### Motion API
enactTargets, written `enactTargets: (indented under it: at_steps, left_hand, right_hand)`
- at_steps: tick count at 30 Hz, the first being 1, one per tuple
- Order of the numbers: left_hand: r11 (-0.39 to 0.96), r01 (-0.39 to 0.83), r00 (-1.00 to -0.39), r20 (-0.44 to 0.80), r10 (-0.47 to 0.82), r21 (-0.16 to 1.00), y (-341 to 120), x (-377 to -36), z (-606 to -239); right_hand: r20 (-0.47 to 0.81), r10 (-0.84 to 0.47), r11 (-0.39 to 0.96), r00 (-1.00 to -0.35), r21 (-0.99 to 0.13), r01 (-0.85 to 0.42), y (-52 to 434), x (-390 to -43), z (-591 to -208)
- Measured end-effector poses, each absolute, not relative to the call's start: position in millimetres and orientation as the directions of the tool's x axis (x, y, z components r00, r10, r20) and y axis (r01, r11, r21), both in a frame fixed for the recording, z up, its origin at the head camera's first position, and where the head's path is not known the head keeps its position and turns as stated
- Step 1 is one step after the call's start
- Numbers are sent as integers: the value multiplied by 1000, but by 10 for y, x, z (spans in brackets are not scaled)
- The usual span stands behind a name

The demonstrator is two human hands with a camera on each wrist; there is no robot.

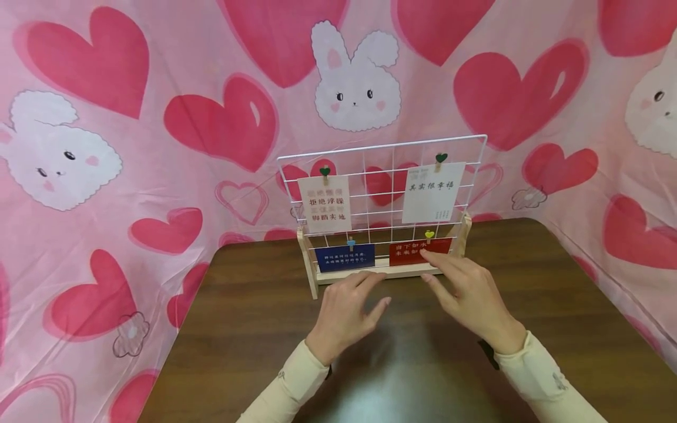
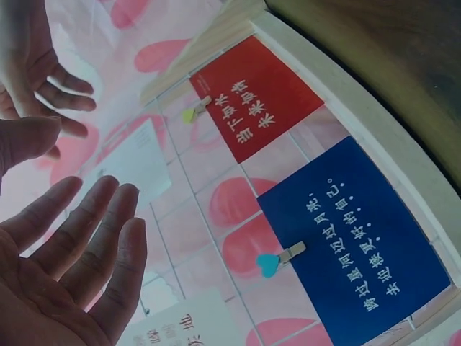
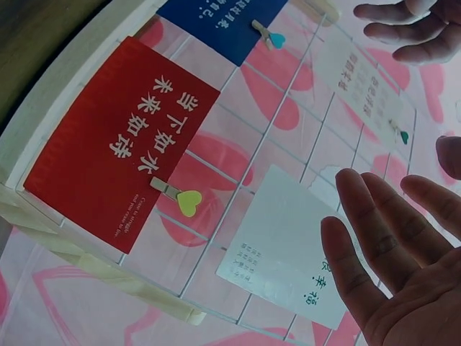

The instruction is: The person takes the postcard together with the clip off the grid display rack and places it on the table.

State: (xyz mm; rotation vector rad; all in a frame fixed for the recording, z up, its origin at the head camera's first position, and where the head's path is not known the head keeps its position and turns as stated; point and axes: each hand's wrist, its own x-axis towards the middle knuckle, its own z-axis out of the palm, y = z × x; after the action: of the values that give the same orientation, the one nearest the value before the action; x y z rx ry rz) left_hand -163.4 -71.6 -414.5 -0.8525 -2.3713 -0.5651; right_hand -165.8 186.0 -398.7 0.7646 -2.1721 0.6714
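Observation:
A white wire grid rack [image 1: 392, 202] in a pale wooden stand [image 1: 391, 272] bears two white cards above, a blue card [image 1: 345, 258] at lower left and a red card [image 1: 404, 252] at lower right. Small heart-topped clothespins hold them: a blue clip [image 2: 281, 258], a yellow clip [image 3: 177, 196] and two dark green ones. My left hand [image 1: 346, 311], fingers loosely extended, hovers in front of the blue card. Before the red card is my right hand [image 1: 471, 294], likewise relaxed, its fingertips overlapping the card in the head view. Both wrist views show nothing held.
The rack stands toward the back of a brown wooden table [image 1: 238, 329]. Behind it and along both sides hangs a pink cloth [image 1: 296, 111] printed with hearts and rabbits. A white card [image 1: 327, 202] hangs upper left, another white card [image 1: 436, 205] upper right.

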Motion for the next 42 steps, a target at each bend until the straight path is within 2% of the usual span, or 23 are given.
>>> enactTargets:
  at_steps: [7,23,42]
  left_hand:
    - [693,695,-619,651,439,193,-652,-1642,-4053]
    - [662,703,-638,642,425,260,-542,-1669,-3931]
    - [670,693,-640,655,402,266,-502,-1732,-3842]
  right_hand:
    - [769,-303,691,-562,-229,-686,1864,-1684,-3966]
    - [784,-291,705,-549,-212,-677,1889,-1698,-3972]
    - [782,-292,695,-550,-221,-684,1927,-1773,-3920]
